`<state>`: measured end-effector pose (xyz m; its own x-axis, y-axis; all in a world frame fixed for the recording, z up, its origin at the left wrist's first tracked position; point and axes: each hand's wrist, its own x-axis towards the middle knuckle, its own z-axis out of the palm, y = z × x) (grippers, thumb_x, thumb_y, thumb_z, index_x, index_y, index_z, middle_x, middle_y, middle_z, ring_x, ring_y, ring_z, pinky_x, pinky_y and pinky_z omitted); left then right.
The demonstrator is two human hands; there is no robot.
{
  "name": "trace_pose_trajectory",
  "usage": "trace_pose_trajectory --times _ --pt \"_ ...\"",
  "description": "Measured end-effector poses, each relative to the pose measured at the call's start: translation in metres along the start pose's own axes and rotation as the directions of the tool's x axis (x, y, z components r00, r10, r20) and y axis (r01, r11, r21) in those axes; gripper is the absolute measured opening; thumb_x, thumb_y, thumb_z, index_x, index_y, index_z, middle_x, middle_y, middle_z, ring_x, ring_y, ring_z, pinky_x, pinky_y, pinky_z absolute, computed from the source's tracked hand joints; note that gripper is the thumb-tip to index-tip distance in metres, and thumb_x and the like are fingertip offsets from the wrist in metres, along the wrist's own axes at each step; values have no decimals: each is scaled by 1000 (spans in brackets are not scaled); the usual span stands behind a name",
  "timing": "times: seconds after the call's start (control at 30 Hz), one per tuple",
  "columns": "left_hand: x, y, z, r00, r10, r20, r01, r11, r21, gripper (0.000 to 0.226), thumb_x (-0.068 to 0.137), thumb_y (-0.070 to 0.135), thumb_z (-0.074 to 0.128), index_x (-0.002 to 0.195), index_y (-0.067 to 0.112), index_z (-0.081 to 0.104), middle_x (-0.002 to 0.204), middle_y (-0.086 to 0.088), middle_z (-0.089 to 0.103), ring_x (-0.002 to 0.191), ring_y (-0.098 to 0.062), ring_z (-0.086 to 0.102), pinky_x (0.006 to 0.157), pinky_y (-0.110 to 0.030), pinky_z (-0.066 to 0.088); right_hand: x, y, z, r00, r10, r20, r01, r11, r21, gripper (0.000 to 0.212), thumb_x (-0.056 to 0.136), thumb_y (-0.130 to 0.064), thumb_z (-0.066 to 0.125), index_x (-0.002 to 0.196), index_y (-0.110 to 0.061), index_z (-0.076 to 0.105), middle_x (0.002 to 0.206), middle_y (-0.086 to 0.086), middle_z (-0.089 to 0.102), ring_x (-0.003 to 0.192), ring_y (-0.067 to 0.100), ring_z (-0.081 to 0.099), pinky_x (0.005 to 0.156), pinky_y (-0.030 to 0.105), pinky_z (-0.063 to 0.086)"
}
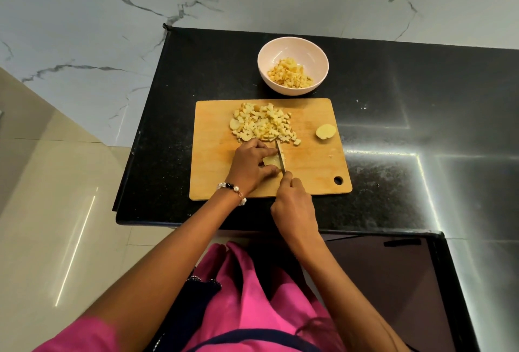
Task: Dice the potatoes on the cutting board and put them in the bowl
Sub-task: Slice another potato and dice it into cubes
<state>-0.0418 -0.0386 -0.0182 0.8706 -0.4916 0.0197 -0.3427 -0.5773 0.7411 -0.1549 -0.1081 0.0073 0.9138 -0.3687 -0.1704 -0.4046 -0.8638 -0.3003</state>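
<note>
A wooden cutting board [314, 172] lies on the black counter. A heap of diced potato [262, 124] covers its far middle. My left hand [251, 165] holds a potato piece [271, 161] down on the board. My right hand [293, 207] grips a knife [280, 156], whose blade stands in that piece. A potato half [325, 131] lies at the board's right edge. Beyond the board stands a pale pink bowl [269, 55] with diced potato [290, 73] in it.
The black granite counter [393, 132] stretches to the right with bright light streaks. Its left edge drops to a beige tiled floor [56, 197]. A marble wall [140, 0] rises behind. A dark hob surface [393, 281] sits at the near right.
</note>
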Motion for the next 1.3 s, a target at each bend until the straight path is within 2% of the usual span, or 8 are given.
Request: trace_pose_trajectory --times 0.23,0.4,0.6,0.77,0.93,1.1,1.17,1.3 --pt "-2 -3 5 999 4 -38 -4 1000 8 47 64 18 83 107 8 70 94 -8 59 88 -24 56 77 -41 52 -15 6 13 1000 -19 24 21 994 -106 59 62 6 69 118 16 53 85 22 60 43 33 55 34 32 37" --pt "-2 -4 2 999 10 -46 -12 999 -39 48 64 18 84 108 9 70 97 -7 60 83 -16 54 77 -33 51 -20 13 -1 999 -21 46 22 1000 -7 56 90 -3 38 144 2 25 123 18 49 97 40 57 74 43 44" --pt "-7 -10 -2 999 19 -50 -22 998 -64 55 65 19 83 116 8 65 105 -3 58 85 -9 52 74 0 37 -4 7 -9 1000 -18 9 18 999 46 53 91 -5 35 143 -1 27 119 17 51 97 36 55 71 38 39" --pt "-7 -12 -6 999 12 -41 -16 997 -77 48 67 18 82 111 9 68 106 -5 59 81 -12 57 76 -14 46 -5 3 -5 999 -13 29 12 1000 23 54 91 -4 34 145 0 24 122 17 49 98 36 56 73 39 42" --pt "-4 -12 -5 1000 2 -29 -5 996 -94 45 67 16 83 108 7 69 103 -5 58 77 -12 55 69 -2 42 -2 -7 -2 999 4 36 -1 997 -79 54 94 -2 32 146 4 17 128 19 44 96 35 59 73 37 45" --pt "-4 -12 -1 998 9 -63 -15 995 -98 45 66 15 83 107 6 69 99 -3 56 78 -12 55 70 -5 45 -3 -10 8 999 -30 -26 28 995 -94 58 62 8 70 117 18 54 83 23 60 40 31 55 34 27 37" --pt "-6 -12 -1 997 18 -75 -25 995 -100 45 66 14 83 107 5 69 98 -4 56 81 -13 56 72 -11 48 -15 -5 13 999 -37 -23 34 995 -95 60 55 9 74 112 18 57 78 22 59 34 30 51 30 26 34" --pt "-9 -10 0 995 21 -99 -33 992 -124 44 67 11 82 107 3 68 97 1 52 86 -11 53 72 -2 44 -27 0 1 995 1 98 5 998 -66 57 86 1 45 141 7 29 117 22 52 83 40 62 63 41 47"
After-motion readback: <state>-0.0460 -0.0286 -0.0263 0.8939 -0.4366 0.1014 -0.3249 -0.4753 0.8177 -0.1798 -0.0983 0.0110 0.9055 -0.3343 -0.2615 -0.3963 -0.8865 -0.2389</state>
